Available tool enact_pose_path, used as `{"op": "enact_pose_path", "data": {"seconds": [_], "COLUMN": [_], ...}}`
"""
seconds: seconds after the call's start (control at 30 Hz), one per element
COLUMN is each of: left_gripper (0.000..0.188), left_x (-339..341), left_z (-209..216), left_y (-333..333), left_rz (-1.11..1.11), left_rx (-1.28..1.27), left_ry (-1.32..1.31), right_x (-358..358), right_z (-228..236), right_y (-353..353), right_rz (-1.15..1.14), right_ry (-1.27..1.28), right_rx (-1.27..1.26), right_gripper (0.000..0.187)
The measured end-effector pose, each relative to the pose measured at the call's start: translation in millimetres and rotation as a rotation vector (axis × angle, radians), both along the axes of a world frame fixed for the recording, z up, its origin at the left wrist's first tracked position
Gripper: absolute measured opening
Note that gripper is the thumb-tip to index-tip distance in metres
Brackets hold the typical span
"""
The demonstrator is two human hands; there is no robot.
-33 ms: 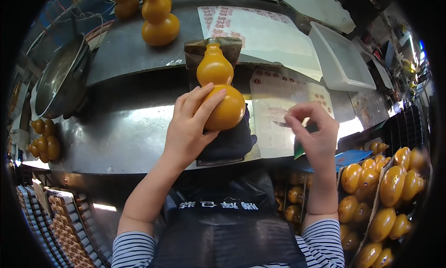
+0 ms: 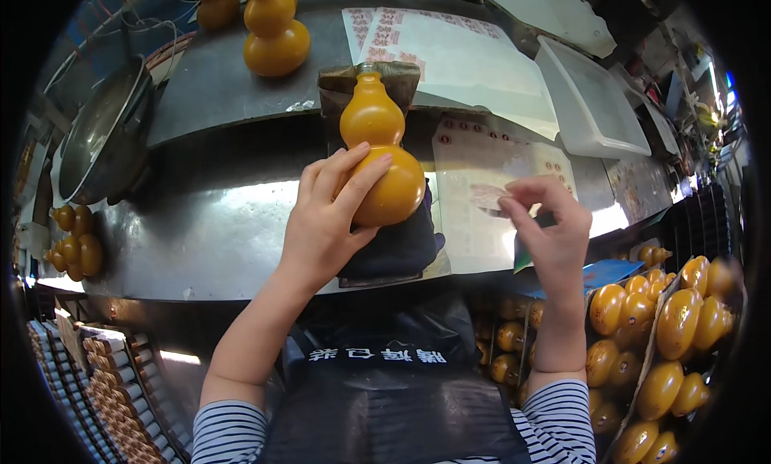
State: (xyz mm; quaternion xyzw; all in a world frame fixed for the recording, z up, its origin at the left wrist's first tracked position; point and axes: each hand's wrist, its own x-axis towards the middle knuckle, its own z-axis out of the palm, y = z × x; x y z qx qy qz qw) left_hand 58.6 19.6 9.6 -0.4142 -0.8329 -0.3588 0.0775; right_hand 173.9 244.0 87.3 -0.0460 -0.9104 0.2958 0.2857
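A glossy yellow gourd-shaped bottle (image 2: 391,187) lies on a dark cloth pad (image 2: 391,259), its neck against a worn brown rest (image 2: 337,94). My left hand (image 2: 325,211) presses on its lower bulb, fingers over the top and thumb at the near side. To the right, my right hand (image 2: 554,223) pinches a pale, see-through sticker (image 2: 487,196) with reddish print. A thin dark tip shows by the fingertips, and a green piece (image 2: 522,257) sticks out below the hand; whether they are one tool I cannot tell. Underneath lies a sticker sheet (image 2: 466,163) with small red marks.
More yellow gourd bottles (image 2: 275,46) stand at the back left. Printed sheets (image 2: 458,58) and a white plastic tray (image 2: 594,102) lie at the back right. A metal pan (image 2: 100,143) sits far left. Crates of gourd bottles (image 2: 618,311) fill the lower right.
My right hand has shifted slightly to the right, and more of the pinched sticker shows. My left hand and the bottle stay put.
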Motion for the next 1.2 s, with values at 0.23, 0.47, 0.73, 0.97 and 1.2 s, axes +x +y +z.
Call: {"op": "enact_pose_path", "data": {"seconds": [0.23,0.47,0.73,0.97,1.2], "left_gripper": [0.068,0.082,0.089,0.073,0.049], "left_x": [4.3,5.0,-8.7,-6.6,-4.1], "left_z": [-3.2,-7.0,-17.0,-23.2,-24.3], "left_y": [6.3,9.0,4.3,1.8,8.5], "left_rz": [-0.043,0.049,-0.009,-0.119,0.008], "left_rx": [-0.062,0.274,0.248,0.523,0.536], "left_ry": [0.424,-0.186,-0.138,-0.411,-0.166], "right_x": [2.2,-2.9,-43.3,-59.4,-54.6], "right_z": [-15.2,-2.0,-6.6,-29.8,-46.4], "right_y": [16.9,-6.2,-41.3,-44.0,-42.8], "right_rz": [-0.224,-0.136,0.32,0.284,0.121], "right_ry": [-0.099,-0.159,-0.284,-0.404,-0.077], "right_rx": [0.202,-0.331,-0.912,-0.852,-0.607], "right_gripper": [0.012,0.012,0.01,0.012,0.012]}}
